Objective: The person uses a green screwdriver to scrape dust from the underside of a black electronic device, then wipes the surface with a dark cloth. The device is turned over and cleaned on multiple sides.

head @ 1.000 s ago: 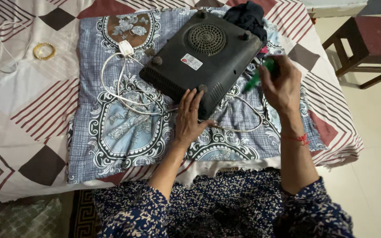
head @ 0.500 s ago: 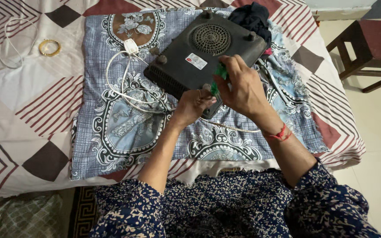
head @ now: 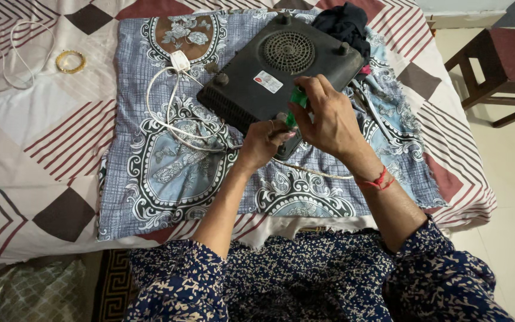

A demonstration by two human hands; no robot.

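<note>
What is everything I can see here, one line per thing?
Appliance: one, black, upside down with a round vent, on the blue cloth.
Screwdriver: one, green handle, in the right hand, over the appliance's near corner.
Cord: one, white, looped on the cloth left of the appliance.
Patterned cloth: one, blue, spread on the bed.
Bedsheet: one, white with maroon stripes and diamonds.
Bangle: one, golden, far left on the sheet.
Dark garment: one, behind the appliance.
Wooden stool: one, brown, at right.
Left hand: steadying the appliance's near corner.
Right hand: gripping the screwdriver.
</note>
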